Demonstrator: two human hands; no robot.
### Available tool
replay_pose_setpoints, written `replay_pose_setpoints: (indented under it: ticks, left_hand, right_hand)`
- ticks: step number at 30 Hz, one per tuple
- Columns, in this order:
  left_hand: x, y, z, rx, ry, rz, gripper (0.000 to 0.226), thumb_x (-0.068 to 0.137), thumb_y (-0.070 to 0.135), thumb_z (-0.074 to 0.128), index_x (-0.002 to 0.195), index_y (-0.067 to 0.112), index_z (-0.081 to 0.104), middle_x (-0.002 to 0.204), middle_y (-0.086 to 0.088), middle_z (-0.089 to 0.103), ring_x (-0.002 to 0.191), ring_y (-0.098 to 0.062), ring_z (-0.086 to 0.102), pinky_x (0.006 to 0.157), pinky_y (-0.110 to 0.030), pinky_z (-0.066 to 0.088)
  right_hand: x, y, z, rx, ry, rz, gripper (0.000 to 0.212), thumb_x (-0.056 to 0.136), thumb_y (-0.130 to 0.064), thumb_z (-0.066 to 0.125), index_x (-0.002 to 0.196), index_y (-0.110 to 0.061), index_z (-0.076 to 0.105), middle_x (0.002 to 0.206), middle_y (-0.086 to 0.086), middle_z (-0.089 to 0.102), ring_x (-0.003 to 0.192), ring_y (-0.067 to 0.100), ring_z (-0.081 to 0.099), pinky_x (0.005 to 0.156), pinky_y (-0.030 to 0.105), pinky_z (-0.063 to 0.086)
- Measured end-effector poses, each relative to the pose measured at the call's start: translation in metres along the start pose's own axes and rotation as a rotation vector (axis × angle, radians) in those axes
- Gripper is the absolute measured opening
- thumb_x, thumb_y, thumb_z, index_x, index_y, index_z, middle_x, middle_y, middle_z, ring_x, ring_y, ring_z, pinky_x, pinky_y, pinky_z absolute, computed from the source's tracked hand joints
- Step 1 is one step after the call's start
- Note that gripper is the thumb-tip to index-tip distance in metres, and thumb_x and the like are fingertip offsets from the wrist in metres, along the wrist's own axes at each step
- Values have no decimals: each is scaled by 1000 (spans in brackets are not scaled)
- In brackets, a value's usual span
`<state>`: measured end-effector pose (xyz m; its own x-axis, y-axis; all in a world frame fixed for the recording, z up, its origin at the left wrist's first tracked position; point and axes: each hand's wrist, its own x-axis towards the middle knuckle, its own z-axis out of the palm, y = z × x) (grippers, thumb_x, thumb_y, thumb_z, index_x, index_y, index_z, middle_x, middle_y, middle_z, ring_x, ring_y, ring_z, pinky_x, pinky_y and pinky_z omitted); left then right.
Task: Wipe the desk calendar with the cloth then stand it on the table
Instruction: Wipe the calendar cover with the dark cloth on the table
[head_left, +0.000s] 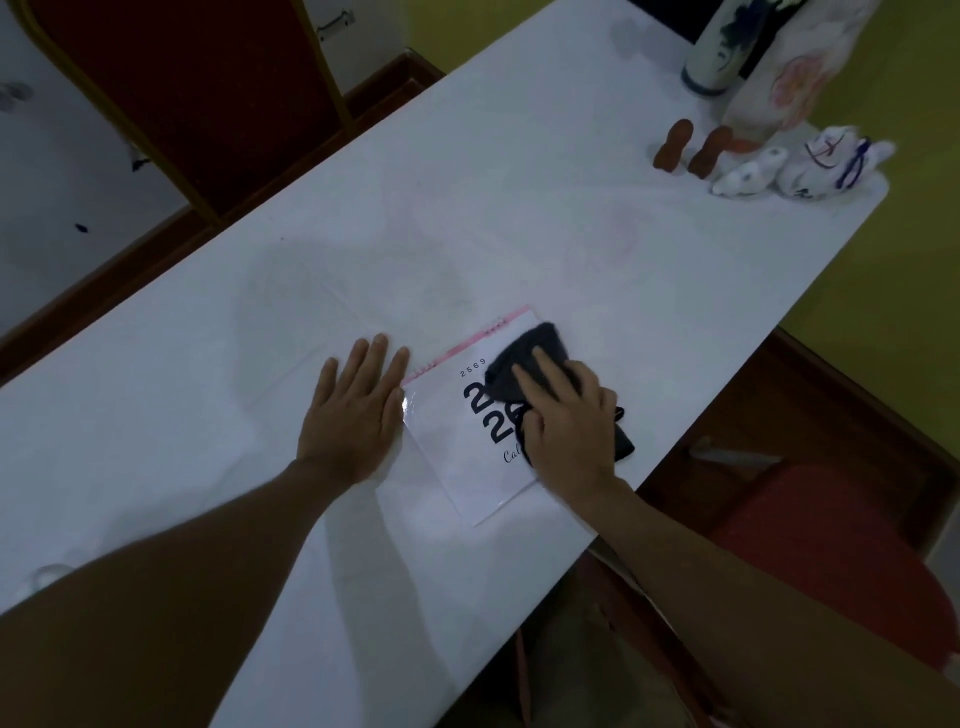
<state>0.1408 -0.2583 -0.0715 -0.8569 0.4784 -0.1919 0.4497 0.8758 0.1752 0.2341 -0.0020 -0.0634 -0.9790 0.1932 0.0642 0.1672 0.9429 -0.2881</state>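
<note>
Head view looks down on a long white table (467, 208) running from near left to far right. Flat on it near the right edge lies the desk calendar (457, 457), pink binding strip toward the far side, large dark numerals partly covered. On its right half sits the dark cloth (540, 345), spread under the right hand (571, 421), whose fingers are extended and pressing down on the fabric rather than gripping it, presumably to keep broad contact for wiping. The left hand (358, 410) lies open, palm down, on the table just beside the calendar's left edge, fingers together and holding nothing; it looks placed to brace the calendar against sliding. At the far right end stand a vase (722, 47), two small brown figurines (675, 145) and white ceramic animals (810, 161), well apart from the work. Wiping seems under way; standing the calendar up is not yet done.
</note>
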Motion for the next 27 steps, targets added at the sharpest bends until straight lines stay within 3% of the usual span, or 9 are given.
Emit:
replay_pose_setpoints:
  ticks: [2,4,8,11,13,16,21,24,27]
  left_hand:
    - [0,5,-7,12,-2,0,63,103,43,12,161,23,22,170,-7,17,157,-28,12,126,-47,14]
    - [2,12,-16,16,-4,-12,65,100,41,17,159,17,32,166,-14,28,154,-35,23,122,-49,23]
    - [16,30,-32,27,34,28,60,100,36,29,154,9,38,153,-16,46,140,-35,43,112,-47,36]
    - [34,54,-44,-21,61,115,56,105,38,35,153,10,38,146,-14,51,129,-33,50,103,-46,42]
    - [49,72,-50,-60,-18,164,55,104,41,37,150,12,40,144,-12,50,125,-32,50,101,-44,42]
    - [64,93,-51,-84,-189,256,48,100,43,46,136,11,47,132,-10,50,115,-29,51,97,-40,41]
    - [80,121,-57,-143,-261,256,10,99,22,48,95,15,42,101,-11,55,90,-34,58,71,-34,33]
    - [95,136,-65,-171,-247,263,9,102,18,43,98,10,44,98,-14,56,78,-38,59,64,-44,41]
    - [118,154,-71,-215,-245,265,10,103,16,44,104,6,45,100,-16,53,76,-41,60,67,-54,50]
  right_hand:
    - [-5,5,-3,44,-54,-164,51,88,-24,41,136,-30,59,151,-7,50,128,25,45,89,40,40]
    - [-6,16,-9,112,-74,-215,52,88,-25,45,139,-30,57,152,-7,48,131,22,44,91,40,38]
    - [-8,31,-20,164,-29,-52,59,93,-53,51,146,-29,46,147,-2,47,129,20,43,95,37,35]
    - [-12,36,-26,106,-46,-15,73,86,-70,53,143,-25,47,130,3,52,114,22,47,89,36,35]
    - [-15,38,-27,60,-64,-20,73,82,-73,56,136,-24,54,116,3,55,104,24,49,84,37,35]
    - [-12,42,-29,112,-52,10,63,78,-67,63,122,-22,64,96,2,59,94,27,51,78,37,34]
    - [6,57,-38,202,-146,-18,46,83,-49,71,117,-19,63,100,-1,61,100,25,53,85,37,27]
    - [21,71,-47,270,-168,-2,42,86,-39,68,123,-23,57,107,-5,57,102,18,51,88,32,20]
    - [45,93,-58,214,-141,-24,45,88,-34,68,130,-22,57,109,0,54,102,19,51,84,35,21]
